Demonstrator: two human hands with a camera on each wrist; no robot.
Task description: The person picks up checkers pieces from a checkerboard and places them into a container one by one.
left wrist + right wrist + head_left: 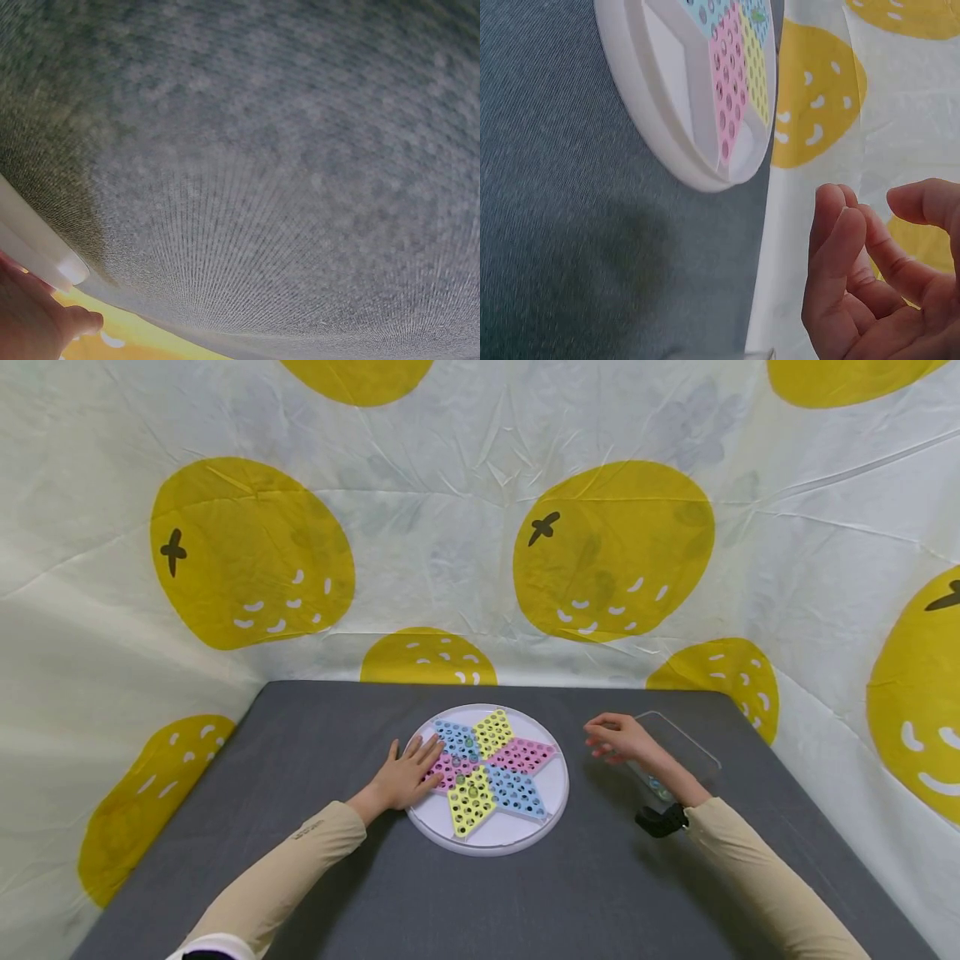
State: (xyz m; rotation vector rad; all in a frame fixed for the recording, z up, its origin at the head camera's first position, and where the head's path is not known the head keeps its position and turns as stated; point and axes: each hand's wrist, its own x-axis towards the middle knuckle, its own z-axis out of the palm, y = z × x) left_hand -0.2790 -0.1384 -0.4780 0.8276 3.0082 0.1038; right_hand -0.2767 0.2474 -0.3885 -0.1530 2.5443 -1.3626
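Note:
A round white Chinese checkers board (504, 832) with a pink, yellow and blue star of holes lies on the table. My left hand (405, 774) rests on its left side with fingers spread, over part of a pink point. Some glass marbles (472, 792) sit in the holes near the left hand. To the right of the board, my right hand (628, 742) is held above the table. Its fingers are loosely bent and the thumb (922, 202) stands apart from them, with nothing visible between. In the left wrist view only part of the left hand (30, 319) shows, beside the board's rim.
A clear shallow tray (686, 735) stands partly behind the right forearm, with several marbles (660, 789) at its near end. The dark grey tabletop (480, 902) ends at a white cloth backdrop (435, 560) printed with yellow fruit. A black band circles the right wrist.

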